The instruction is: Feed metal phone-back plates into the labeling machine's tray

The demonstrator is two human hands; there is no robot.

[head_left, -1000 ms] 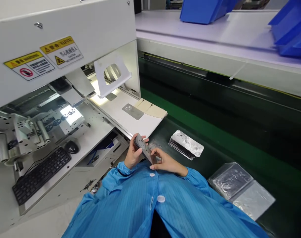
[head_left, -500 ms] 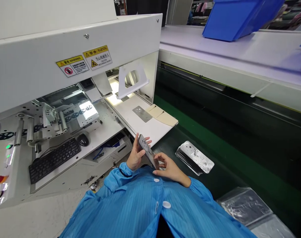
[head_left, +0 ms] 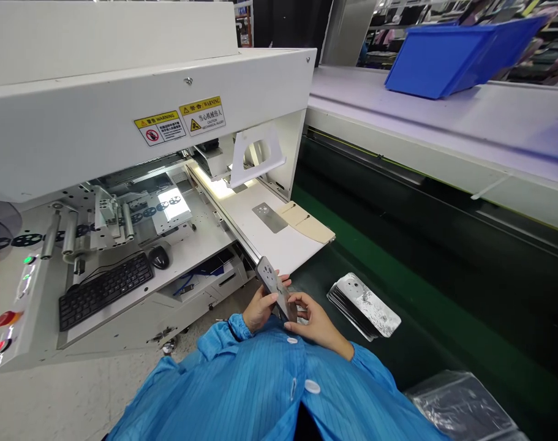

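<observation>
I'm watching the left hand [head_left: 259,310] and right hand [head_left: 316,323] grasping a grey piece [head_left: 273,282].
From my distant seat, I'm seeing it tilted before the blue jacket [head_left: 242,383], near the white shelf [head_left: 288,251]; a plate stack [head_left: 368,305] is lying on the green surface [head_left: 423,306] to its right.

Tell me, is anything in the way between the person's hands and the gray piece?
Nothing that I can see: the bare left hand and right hand both touch the gray piece directly. Some fingers are behind it, so I can't check there.
</observation>
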